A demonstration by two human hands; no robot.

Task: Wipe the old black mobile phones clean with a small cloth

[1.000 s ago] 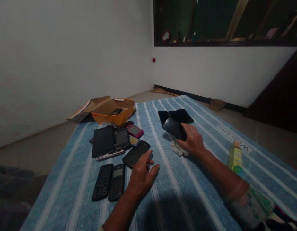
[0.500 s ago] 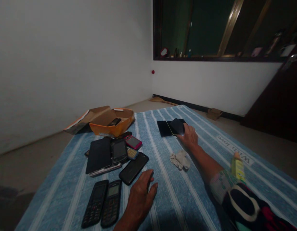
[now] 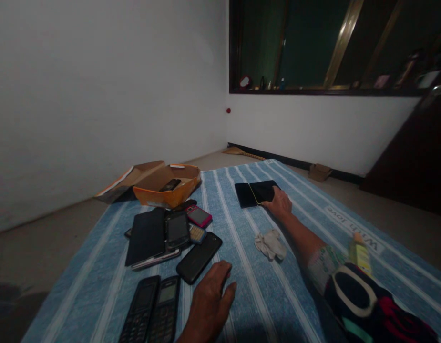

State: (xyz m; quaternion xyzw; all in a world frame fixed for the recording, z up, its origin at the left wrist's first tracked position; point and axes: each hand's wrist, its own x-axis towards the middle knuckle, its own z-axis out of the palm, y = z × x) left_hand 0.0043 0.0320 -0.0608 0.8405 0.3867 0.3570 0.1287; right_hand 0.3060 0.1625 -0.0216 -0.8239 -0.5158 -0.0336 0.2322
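Head view: a blue striped cloth (image 3: 238, 271) carries phones and other small things, with both hands over it.
Right hand (image 3: 278, 202): stretched forward, fingers and thumb at the near right corner of a dark phone (image 3: 263, 191); the grip looks narrow, but I cannot tell whether it clasps the phone or only touches it.
Dark phone: lies toward the far end of the cloth, just beside a black slab-like device (image 3: 246, 195); a thin yellow edge shows between them.
Left hand (image 3: 211, 302): low in view, holding nothing, fingers loosely bent and thumb apart, just beside a black smartphone (image 3: 199, 257) lying at a slant.
Keypad phones: two black ones, the left one (image 3: 140, 305) and the right one (image 3: 166, 305), side by side left of the left hand.
Pile: a black flat notebook or case (image 3: 147, 236), a grey-screened phone (image 3: 178, 228), a blue phone (image 3: 197, 233) with yellowish keys and a pink phone (image 3: 199, 216).
Orange box (image 3: 166, 196): open behind the pile, a small phone (image 3: 170, 185) inside.
Crumpled pale fabric (image 3: 271, 245): between the hands.
Yellow bottle (image 3: 362, 257): beyond the right sleeve (image 3: 352, 290).
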